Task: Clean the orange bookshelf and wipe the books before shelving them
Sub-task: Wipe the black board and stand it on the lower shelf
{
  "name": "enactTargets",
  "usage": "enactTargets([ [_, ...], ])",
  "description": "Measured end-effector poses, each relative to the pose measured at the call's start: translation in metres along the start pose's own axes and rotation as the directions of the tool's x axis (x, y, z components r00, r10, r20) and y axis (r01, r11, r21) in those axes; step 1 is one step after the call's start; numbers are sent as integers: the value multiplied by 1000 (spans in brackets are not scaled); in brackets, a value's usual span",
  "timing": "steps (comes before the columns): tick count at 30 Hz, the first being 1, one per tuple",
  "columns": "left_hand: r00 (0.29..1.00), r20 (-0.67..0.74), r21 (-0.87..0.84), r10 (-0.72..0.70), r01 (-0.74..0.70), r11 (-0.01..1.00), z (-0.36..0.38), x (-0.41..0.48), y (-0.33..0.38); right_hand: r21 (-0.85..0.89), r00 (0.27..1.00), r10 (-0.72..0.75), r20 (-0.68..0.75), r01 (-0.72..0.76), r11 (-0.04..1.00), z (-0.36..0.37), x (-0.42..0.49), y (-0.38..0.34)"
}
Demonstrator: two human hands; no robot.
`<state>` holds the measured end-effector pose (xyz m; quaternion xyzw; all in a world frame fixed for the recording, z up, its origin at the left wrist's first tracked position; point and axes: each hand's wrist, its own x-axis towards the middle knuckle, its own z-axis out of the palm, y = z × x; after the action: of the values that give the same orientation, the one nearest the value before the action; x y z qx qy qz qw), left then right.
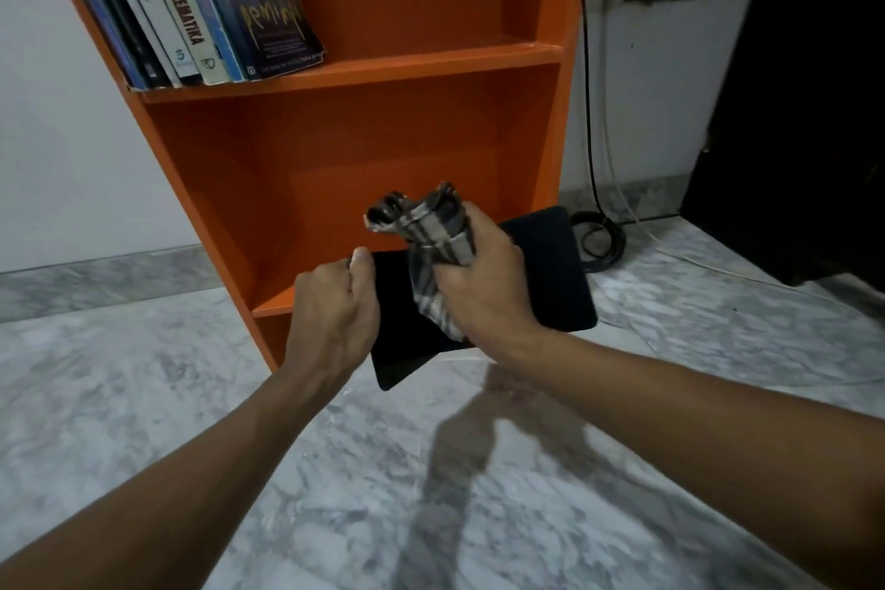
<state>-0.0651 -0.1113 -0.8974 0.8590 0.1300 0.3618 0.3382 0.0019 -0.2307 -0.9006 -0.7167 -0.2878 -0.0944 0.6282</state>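
Mid-task: black book [550, 264], at 6 o'clock before the orange bookshelf [431, 120], is gripped edgewise by the curled left hand [335, 307] and wiped with checked cloth [431, 225] bunched in the clenched right hand [483, 283]; shelved books [191, 5] are seen at 11 o'clock, this one not yet shelved.

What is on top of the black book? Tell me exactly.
A bunched checked cloth, gripped by the right hand, presses on the cover of the black book. The left hand holds its left edge, thumb on top. The cover beneath cloth and hands is hidden.
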Motion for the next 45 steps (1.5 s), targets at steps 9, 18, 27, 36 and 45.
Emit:
enactTargets([
  [9, 996, -83, 68, 19, -13, 998, -16, 7, -19, -74, 925, 28, 380, 0, 997, -25, -89, 43],
  [18, 917, 206, -43, -341, 357, 933, 2, 19, -3, -87, 930, 42, 365, -11, 996, -2, -45, 16],
  [27, 758, 334, -219, -561, 641, 736, 1, 29, 9, -223, 973, -56, 223, 107, 969, -8, -42, 15],
  [36, 833, 449, -142, -323, 423, 895, -1, 23, -16, 305, 930, 366, -28, -341, 889, -47, 0, 7],
  [45, 875, 452, -19, -173, 203, 979, -15, 35, -1, -95, 883, 456, -111, -466, 880, -70, -20, 45],
])
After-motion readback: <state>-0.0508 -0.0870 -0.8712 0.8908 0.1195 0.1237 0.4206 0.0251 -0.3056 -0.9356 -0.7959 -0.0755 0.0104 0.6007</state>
